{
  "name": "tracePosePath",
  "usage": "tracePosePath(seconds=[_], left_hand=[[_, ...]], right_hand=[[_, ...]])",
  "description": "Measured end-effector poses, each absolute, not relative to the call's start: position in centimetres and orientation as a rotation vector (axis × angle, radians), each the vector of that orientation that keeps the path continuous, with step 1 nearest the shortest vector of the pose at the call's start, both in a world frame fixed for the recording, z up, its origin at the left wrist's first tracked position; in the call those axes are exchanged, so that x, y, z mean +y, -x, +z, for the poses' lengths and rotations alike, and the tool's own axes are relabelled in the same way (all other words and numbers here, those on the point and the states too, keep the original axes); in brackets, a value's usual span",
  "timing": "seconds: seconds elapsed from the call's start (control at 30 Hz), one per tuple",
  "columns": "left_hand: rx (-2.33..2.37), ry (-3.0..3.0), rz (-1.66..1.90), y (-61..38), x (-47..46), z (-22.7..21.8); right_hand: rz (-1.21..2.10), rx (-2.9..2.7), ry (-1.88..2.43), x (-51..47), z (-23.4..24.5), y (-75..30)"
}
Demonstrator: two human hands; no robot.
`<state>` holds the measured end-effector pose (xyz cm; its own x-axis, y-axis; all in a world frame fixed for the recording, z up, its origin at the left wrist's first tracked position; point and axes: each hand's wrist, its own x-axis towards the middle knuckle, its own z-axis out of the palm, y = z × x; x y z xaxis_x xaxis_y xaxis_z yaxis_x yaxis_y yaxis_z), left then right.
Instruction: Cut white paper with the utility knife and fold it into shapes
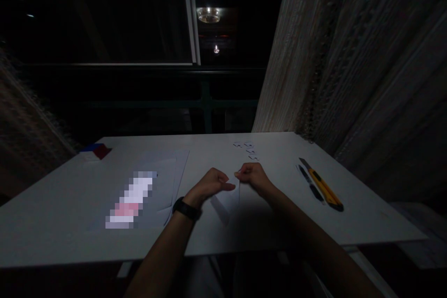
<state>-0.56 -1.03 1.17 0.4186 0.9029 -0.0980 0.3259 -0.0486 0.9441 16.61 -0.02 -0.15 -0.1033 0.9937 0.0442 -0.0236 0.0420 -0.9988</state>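
A small sheet of white paper [230,199] is held up over the middle of the white table [275,233]. My left hand [211,184], with a black band on its wrist, pinches the paper's left side between thumb and fingers. At the upper right corner, my right hand [254,176] grips the same sheet with thumb and forefinger. The lower part of the paper hangs down and looks bent or folded. Beyond my hands lie several small pieces of cut paper [248,145] with dark marks, their shapes hard to make out in the dim light.
Larger white paper sheets [171,172] lie to the left, with a pixelated bright patch over them. A blue, red and white cube [96,152] sits far left. On the right rest a yellow utility knife [324,188] and a black pen [310,185]. Curtains [296,46] hang behind.
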Motion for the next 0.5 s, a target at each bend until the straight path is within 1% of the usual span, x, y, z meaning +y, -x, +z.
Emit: tracePosePath(seconds=[0.27, 0.5], left_hand=[[1.087, -1.588, 0.666, 0.54, -1.06, 1.43], [1.045, -1.578, 0.651, 0.59, -1.03, 1.6]], right_hand=[[1.255, -1.267, 0.998, -0.25, 0.42, -16.49], [1.174, -1.195, 1.074, 0.22, -0.29, -16.37]])
